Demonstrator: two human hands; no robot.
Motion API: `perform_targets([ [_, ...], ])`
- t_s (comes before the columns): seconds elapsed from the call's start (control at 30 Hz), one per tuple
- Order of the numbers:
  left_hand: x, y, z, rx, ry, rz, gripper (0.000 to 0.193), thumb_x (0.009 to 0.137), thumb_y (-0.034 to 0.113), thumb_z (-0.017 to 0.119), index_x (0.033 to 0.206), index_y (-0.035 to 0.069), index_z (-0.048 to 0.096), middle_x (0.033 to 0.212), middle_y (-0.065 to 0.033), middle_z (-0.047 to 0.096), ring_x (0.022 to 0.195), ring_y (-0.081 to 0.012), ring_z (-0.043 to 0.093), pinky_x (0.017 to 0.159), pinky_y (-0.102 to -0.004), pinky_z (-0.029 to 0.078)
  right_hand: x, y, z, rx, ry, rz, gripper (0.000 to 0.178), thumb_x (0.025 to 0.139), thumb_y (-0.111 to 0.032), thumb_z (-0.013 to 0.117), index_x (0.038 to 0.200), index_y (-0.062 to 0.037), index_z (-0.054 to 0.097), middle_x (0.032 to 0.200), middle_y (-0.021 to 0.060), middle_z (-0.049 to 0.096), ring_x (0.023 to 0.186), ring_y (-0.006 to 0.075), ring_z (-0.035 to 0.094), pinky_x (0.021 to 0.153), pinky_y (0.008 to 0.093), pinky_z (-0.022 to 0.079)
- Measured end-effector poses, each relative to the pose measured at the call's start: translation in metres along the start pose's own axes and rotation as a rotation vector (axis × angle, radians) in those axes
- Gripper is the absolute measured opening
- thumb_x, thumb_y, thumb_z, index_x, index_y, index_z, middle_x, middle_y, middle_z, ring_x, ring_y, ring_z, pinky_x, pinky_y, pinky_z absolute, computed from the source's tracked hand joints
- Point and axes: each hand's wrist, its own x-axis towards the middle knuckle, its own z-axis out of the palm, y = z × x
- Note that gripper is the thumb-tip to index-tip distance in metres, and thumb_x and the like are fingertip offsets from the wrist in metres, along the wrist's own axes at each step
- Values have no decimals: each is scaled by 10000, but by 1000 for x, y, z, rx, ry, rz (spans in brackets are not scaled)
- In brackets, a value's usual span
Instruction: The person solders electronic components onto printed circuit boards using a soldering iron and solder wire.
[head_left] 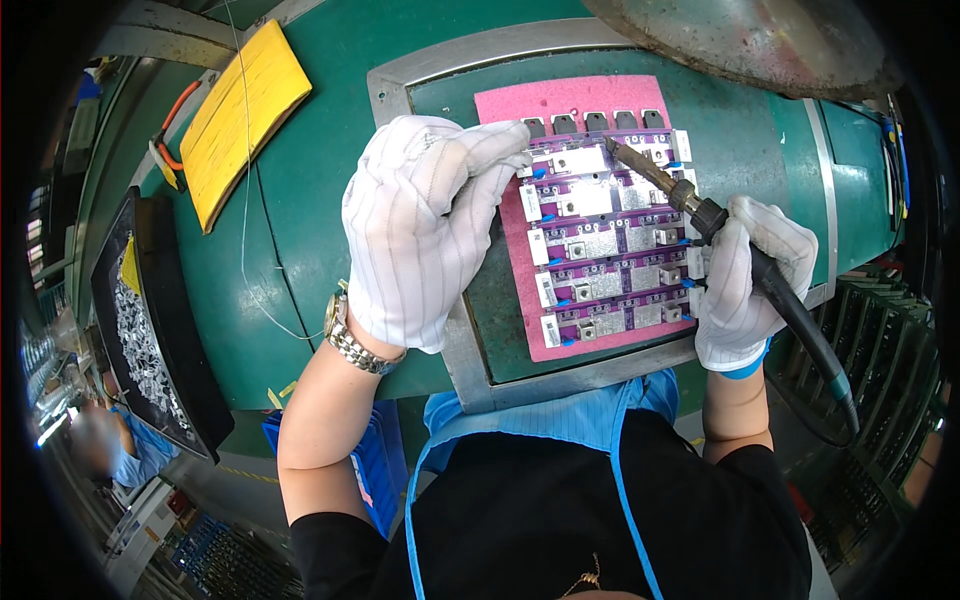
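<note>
My right hand (750, 290), in a white striped glove, is wrapped round a soldering iron (710, 218) with a black handle and cable. The iron's tip points up and left, over the top row of a set of purple circuit boards (600, 240). These boards carry silver metal plates, blue parts and white end blocks, with several black components (596, 122) along their far edge. A pink foam pad (505, 105) lies under them. My left hand (425, 225), gloved too, pinches its fingertips together at the boards' far left corner. What they hold is hidden.
A metal frame (480, 50) surrounds the pad on the green bench. At the left lie a yellow board (245, 120) and a black tray (205, 400) of small silver parts. A thin wire (243, 200) hangs nearby. A round metal cover (760, 40) overhangs the far right.
</note>
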Motion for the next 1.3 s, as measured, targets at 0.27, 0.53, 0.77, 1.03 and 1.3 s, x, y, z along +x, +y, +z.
perform_targets([
  [0.27, 0, 6, -4, -45, 50, -123, 169, 819, 18, 727, 978, 77, 726, 911, -41, 716, 746, -145, 617, 604, -246, 472, 1, -2, -1, 118, 54, 6, 249, 789, 0, 712, 1007, -33, 595, 905, 112, 656, 788, 196, 615, 782, 329, 505],
  [0.53, -1, 2, 2, -23, 14, -12, 208, 776, 26, 749, 976, 84, 733, 903, -47, 717, 781, -200, 635, 687, -300, 514, 4, -2, -2, -114, -9, -81, 234, 800, -9, 716, 1003, -43, 607, 945, 95, 659, 819, 196, 605, 806, 327, 496],
  [0.77, 0, 4, 4, 10, -12, -34, 207, 771, 20, 748, 963, 96, 742, 888, -38, 721, 792, -202, 641, 702, -303, 518, -1, 4, -3, 11, -9, 22, 245, 789, -16, 736, 1000, -58, 618, 963, 82, 671, 846, 196, 603, 850, 339, 492],
  [1.03, 0, 0, 1, 28, 49, 50, 182, 816, 12, 723, 993, 54, 733, 961, -51, 732, 805, -161, 648, 720, -267, 513, 1, 0, -1, -52, -5, -38, 244, 774, 4, 728, 980, -62, 616, 946, 71, 677, 839, 197, 605, 856, 340, 496],
  [1.3, 20, 11, -31, -210, 146, -246, 95, 861, 50, 673, 952, 60, 697, 879, -61, 689, 777, -192, 637, 707, -288, 506, 5, -7, -4, -7, 17, -31, 211, 796, 18, 676, 978, -28, 582, 899, 128, 664, 747, 203, 615, 756, 323, 514],
])
